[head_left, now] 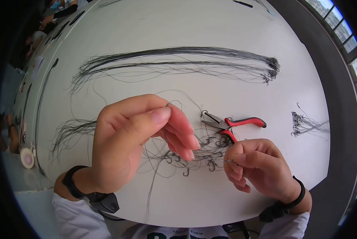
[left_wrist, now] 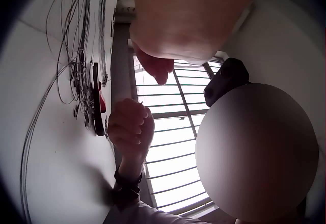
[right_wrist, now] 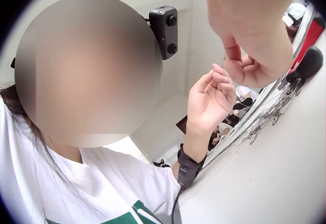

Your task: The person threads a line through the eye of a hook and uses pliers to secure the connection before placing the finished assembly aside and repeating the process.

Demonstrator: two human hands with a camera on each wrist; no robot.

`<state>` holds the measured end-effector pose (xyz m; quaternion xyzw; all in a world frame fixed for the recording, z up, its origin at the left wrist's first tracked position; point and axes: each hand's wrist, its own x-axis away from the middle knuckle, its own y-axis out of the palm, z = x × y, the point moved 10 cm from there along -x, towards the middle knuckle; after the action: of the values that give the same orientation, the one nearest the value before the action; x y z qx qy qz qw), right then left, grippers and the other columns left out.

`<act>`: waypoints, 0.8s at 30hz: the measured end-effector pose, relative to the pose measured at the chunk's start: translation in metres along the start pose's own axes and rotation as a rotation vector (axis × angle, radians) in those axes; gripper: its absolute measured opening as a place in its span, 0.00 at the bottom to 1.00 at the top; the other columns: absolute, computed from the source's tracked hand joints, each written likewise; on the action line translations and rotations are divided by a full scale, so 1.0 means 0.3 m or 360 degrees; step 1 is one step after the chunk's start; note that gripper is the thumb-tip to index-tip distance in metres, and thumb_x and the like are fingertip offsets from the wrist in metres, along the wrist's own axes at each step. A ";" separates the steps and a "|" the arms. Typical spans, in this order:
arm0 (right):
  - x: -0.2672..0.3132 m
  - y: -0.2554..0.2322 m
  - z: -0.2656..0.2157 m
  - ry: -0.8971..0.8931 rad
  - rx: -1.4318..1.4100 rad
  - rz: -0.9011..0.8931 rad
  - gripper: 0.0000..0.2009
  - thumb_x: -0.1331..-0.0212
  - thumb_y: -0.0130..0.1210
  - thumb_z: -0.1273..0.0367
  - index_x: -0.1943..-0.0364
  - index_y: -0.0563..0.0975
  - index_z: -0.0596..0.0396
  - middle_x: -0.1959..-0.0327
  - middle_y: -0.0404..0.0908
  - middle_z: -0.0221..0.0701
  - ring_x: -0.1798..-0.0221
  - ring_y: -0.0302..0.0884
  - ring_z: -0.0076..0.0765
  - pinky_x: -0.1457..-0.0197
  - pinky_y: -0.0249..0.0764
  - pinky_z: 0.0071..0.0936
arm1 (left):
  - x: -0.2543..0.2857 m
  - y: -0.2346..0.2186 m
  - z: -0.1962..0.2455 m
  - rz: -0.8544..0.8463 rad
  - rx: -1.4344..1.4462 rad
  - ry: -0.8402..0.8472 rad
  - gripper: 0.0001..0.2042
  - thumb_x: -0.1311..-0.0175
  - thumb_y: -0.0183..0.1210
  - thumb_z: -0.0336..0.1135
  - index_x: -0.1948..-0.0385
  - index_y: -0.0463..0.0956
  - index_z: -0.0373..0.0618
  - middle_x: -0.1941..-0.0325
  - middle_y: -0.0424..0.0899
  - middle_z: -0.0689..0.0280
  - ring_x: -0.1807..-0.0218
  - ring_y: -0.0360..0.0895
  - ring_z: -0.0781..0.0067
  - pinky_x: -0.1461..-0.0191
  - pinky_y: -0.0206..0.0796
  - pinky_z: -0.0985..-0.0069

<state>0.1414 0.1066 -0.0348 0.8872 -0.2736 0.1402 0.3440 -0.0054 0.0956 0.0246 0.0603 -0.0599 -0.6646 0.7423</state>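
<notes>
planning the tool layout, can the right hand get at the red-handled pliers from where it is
Probably yes: the right hand appears just beside the pliers, and one handle shows uncovered. It pinches something small and thin, though, which may need putting down first.

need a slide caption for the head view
Left hand pinching a thin line, right hand a small piece, near hooks and pliers.

No wording can be read with certainty: the white shirt (right_wrist: 114, 175) bears a line of small print (head_left: 188, 231), upside down and too small to make out, above large dark characters (head_left: 156, 236) cut off by the head view's lower edge; in the right wrist view, its green print (right_wrist: 104, 220) shows only partly, illegible
</notes>
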 end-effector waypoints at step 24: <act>0.087 -0.132 -0.459 -0.1271 0.1496 0.0802 0.10 0.40 0.51 0.70 0.74 0.74 0.63 0.79 0.72 0.29 0.76 0.68 0.20 0.75 0.65 0.17 | -0.020 -0.481 0.038 0.0700 -0.0307 -0.0043 0.10 0.36 0.47 0.37 0.69 0.73 0.40 0.75 0.75 0.68 0.67 0.78 0.70 0.57 0.68 0.76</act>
<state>0.1774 0.2154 0.0553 0.8355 -0.4888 -0.0187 -0.2504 -0.1492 0.0857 0.0112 -0.0343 -0.0178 -0.4903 0.8707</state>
